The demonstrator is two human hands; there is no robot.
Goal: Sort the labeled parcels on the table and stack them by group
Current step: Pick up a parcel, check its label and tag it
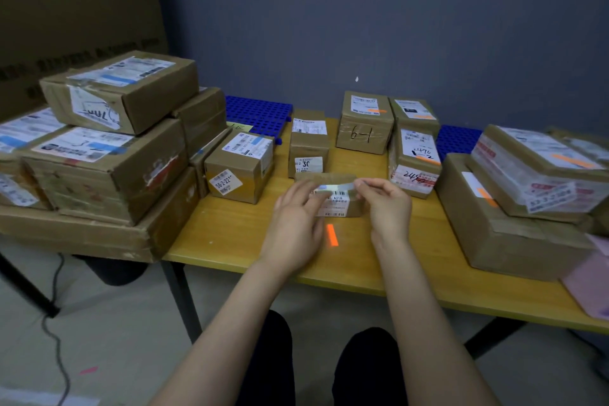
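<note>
A small brown parcel (339, 204) with a white barcode label lies on the yellow table (230, 234), in the middle near me. My left hand (295, 221) rests against its left end with the fingers nearly straight. My right hand (389, 208) pinches the parcel's upper right corner between thumb and fingertips. Other labeled parcels stand behind it: one marked 56-2-22 (239, 168), a tall one marked 30 (308, 145), one marked 6-1 (364, 123), and one with handwritten numbers (415, 161). At the left is a stack of large parcels (108, 155). Another stack (527, 181) is at the right.
An orange tape strip (332, 235) is stuck on the table just in front of the small parcel. Blue plastic grids (257, 109) lie at the back against the grey wall. A pink sheet (590, 280) sits at the right edge. A cable (56, 323) runs across the floor at the left.
</note>
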